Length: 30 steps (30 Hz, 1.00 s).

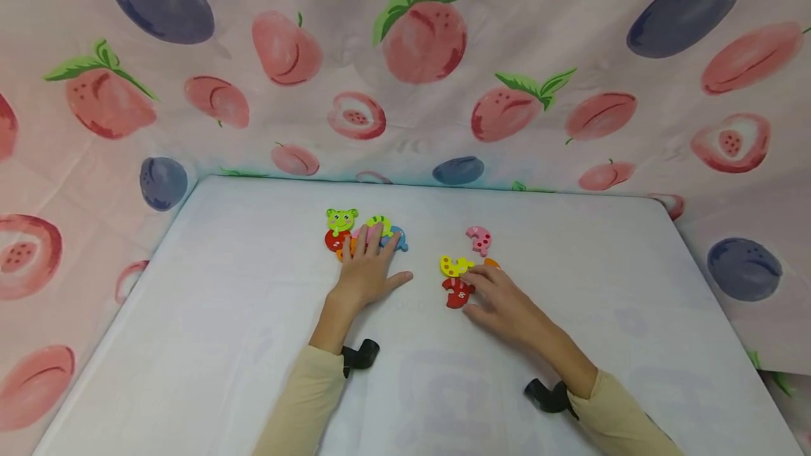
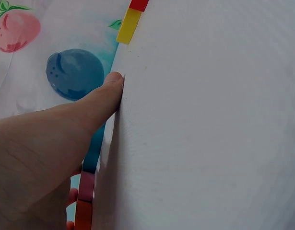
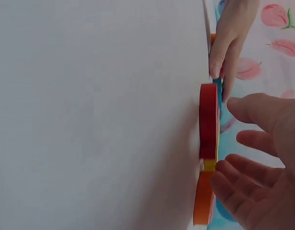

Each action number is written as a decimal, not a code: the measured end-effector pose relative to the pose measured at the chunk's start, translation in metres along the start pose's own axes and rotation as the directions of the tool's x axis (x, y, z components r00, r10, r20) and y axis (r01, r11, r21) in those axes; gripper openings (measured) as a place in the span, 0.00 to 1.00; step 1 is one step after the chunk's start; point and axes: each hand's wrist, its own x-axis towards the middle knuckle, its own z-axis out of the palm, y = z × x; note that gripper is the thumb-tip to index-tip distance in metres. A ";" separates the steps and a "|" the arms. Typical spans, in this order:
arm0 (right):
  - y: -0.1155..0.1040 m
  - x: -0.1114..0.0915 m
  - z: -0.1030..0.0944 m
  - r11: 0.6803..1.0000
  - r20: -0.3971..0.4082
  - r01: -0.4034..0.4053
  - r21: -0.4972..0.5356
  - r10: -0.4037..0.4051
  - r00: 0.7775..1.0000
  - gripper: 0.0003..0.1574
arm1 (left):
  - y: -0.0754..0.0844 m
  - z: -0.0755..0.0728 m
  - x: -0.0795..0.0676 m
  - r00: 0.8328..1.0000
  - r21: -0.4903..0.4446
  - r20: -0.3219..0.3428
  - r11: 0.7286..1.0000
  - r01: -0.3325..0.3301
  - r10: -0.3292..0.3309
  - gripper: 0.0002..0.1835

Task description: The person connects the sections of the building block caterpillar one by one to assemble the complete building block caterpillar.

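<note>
My left hand (image 1: 365, 279) rests with fingers spread over a joined group of caterpillar puzzle pieces. These include a green smiling head (image 1: 342, 220), a red piece marked 2 (image 1: 336, 240), a striped light-green piece (image 1: 379, 222) and a blue piece (image 1: 401, 240); the fingers partly hide an orange and a pink one. My right hand (image 1: 507, 305), thumb apart and fingers loosely bent, hovers at a yellow dotted piece (image 1: 450, 268) and a red piece (image 1: 457, 295) below it. In the right wrist view nothing lies between thumb and fingers, which are right beside the orange piece (image 3: 203, 199).
A pink dotted piece (image 1: 481, 239) lies just beyond the right hand on the white table (image 1: 222, 315). Behind the table hangs a fruit-print cloth (image 1: 355, 41). Black wrist cameras (image 1: 361, 355) are strapped at both sleeves.
</note>
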 end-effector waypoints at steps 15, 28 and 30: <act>-0.019 0.031 0.005 0.995 0.010 -0.091 -0.051 0.091 0.996 0.35 | 0.000 0.002 0.001 1.000 0.003 0.013 1.000 0.012 -0.012 0.45; -0.026 0.072 0.019 0.990 0.021 -0.138 -0.036 0.139 0.990 0.16 | -0.006 0.001 0.000 0.998 -0.007 -0.059 1.000 0.005 -0.006 0.40; -0.028 0.075 0.020 0.988 0.024 -0.150 -0.025 0.151 0.988 0.16 | -0.005 0.001 0.000 0.998 -0.005 -0.057 1.000 0.003 -0.003 0.40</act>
